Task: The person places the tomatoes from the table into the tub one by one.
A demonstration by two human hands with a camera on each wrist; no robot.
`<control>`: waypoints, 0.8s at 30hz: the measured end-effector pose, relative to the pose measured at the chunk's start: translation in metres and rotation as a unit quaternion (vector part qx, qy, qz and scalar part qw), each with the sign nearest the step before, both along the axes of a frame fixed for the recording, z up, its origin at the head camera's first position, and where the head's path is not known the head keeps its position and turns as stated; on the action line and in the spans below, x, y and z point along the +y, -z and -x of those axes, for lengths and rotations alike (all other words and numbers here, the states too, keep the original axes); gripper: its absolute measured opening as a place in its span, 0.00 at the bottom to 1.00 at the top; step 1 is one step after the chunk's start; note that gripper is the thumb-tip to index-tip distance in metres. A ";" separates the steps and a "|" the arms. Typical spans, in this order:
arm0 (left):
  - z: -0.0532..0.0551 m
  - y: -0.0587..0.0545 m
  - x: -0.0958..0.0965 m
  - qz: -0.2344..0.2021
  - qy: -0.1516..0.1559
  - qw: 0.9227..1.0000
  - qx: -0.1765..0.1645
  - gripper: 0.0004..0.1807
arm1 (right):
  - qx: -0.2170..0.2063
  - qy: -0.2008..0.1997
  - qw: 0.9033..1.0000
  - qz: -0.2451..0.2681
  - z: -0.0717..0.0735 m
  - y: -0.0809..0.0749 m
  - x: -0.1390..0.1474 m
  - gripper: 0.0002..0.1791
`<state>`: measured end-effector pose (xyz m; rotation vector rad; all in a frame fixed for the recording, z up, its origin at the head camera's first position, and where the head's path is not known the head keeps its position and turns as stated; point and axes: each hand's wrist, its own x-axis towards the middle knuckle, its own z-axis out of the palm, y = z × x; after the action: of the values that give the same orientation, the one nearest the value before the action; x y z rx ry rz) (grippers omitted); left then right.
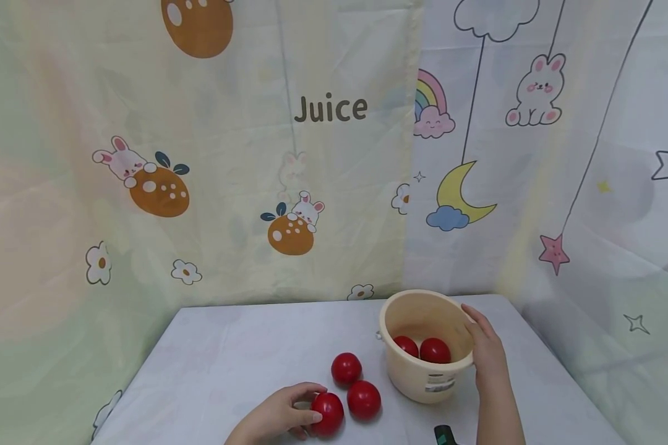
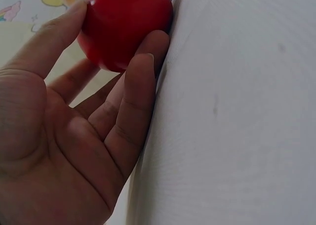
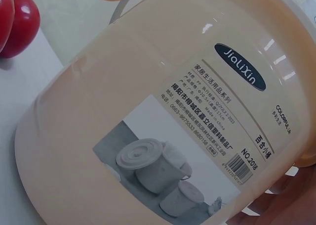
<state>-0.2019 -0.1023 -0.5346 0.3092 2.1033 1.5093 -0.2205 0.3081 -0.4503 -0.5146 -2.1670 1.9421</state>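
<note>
My left hand (image 1: 281,413) holds a shiny red round fruit (image 1: 327,415) between thumb and fingers, low over the white table. In the left wrist view, the thumb lies on one side of this fruit (image 2: 126,24) and the fingertips on the other. Two more red round fruits (image 1: 346,369) (image 1: 364,400) sit just right of it. A cream plastic bucket (image 1: 423,382) stands to their right, with two red fruits (image 1: 435,350) visible inside. My right hand (image 1: 488,349) grips the bucket's right rim; in the right wrist view its fingers are partly hidden by the bucket wall.
The table (image 1: 228,346) has a white cover. A dark object with a green patch (image 1: 444,435) pokes in at the bottom edge, mostly cut off. Printed cloth curtains (image 1: 228,154) hang behind and beside the table. The bucket bears a printed label (image 3: 197,131).
</note>
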 end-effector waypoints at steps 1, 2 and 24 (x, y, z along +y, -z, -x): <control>0.000 0.000 0.000 -0.003 0.001 1.000 -0.001 0.24 | 0.000 0.000 1.000 0.000 0.000 0.000 0.000 0.30; 0.000 -0.001 0.000 -0.004 0.002 1.000 -0.001 0.23 | 0.000 0.000 1.000 0.000 0.000 0.000 0.000 0.30; 0.014 -0.041 -0.007 0.021 0.002 0.997 0.070 0.25 | 0.000 -0.006 1.000 -0.007 -0.001 -0.001 0.000 0.30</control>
<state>-0.2163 -0.1095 -0.4939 0.4157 2.2385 1.4766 -0.2197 0.3082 -0.4493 -0.5015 -2.1880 1.9312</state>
